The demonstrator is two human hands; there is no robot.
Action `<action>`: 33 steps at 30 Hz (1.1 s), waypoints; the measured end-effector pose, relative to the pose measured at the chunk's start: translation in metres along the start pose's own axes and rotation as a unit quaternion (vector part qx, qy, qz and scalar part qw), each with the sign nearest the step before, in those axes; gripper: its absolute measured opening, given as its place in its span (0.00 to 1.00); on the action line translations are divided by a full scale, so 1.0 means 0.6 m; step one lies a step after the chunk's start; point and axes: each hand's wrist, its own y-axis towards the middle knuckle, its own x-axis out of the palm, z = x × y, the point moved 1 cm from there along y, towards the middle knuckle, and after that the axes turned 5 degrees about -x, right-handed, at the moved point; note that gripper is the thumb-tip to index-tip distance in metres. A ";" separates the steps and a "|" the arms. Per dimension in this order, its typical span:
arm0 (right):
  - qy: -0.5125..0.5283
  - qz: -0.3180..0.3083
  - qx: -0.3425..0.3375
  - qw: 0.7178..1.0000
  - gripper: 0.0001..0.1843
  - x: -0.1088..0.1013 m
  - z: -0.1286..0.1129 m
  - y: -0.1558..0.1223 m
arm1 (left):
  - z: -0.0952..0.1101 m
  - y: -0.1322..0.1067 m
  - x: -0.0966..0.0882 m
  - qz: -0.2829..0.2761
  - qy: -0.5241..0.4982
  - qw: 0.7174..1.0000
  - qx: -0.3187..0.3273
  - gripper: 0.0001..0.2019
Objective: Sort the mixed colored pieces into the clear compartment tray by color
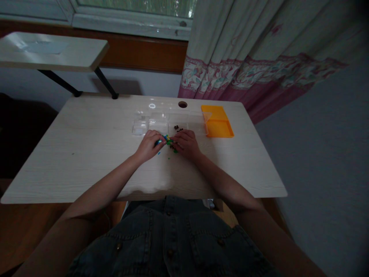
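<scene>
My left hand (149, 146) and my right hand (186, 144) meet over a small heap of tiny colored pieces (168, 142) on the table. Green, blue, yellow and brown show among them, but their kind is too small to tell. Both hands have their fingers closed at the heap; what each one pinches is hidden. Just beyond the hands lies a clear plastic divided box (158, 127). Several dark brown pieces (176, 127) are in one of its compartments. A blue bit (158, 153) and a green bit (168, 158) lie loose nearer to me.
An orange two-part tray (219, 128) lies right of the clear box, its left edge meeting the box's right end. The pale wooden table (95, 154) has a round hole (182, 104) near its back edge. A raised shelf (72, 57) stands at the back left; a curtain (219, 73) hangs behind.
</scene>
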 end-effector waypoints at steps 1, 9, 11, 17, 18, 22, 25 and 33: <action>-0.002 -0.007 -0.012 1.000 0.13 0.001 -0.004 0.000 | -0.001 0.001 0.000 0.007 -0.011 1.000 -0.004 0.10; -0.021 0.035 -0.007 0.999 0.14 0.000 -0.035 0.016 | 0.002 0.005 0.006 0.031 -0.086 0.995 -0.039 0.12; -0.021 0.041 -0.013 0.999 0.13 0.001 -0.037 0.017 | 0.003 0.005 0.008 0.028 -0.089 0.995 -0.036 0.11; -0.012 0.063 -0.039 0.997 0.07 0.007 -0.032 0.009 | 0.002 0.004 0.012 0.023 -0.088 0.995 -0.028 0.11; -0.012 0.066 -0.042 0.997 0.07 0.007 -0.031 0.008 | 0.002 0.004 0.012 0.023 -0.090 0.995 -0.027 0.11; -0.010 0.067 -0.038 0.997 0.07 0.006 -0.031 0.008 | 0.002 0.004 0.012 0.020 -0.091 0.995 -0.030 0.11; -0.014 0.066 -0.035 0.997 0.07 0.006 -0.033 0.009 | 0.003 0.004 0.012 0.018 -0.085 0.996 -0.026 0.12; 0.006 0.069 0.068 0.995 0.10 -0.009 -0.009 0.010 | 0.007 0.001 0.004 0.015 -0.045 0.998 -0.029 0.13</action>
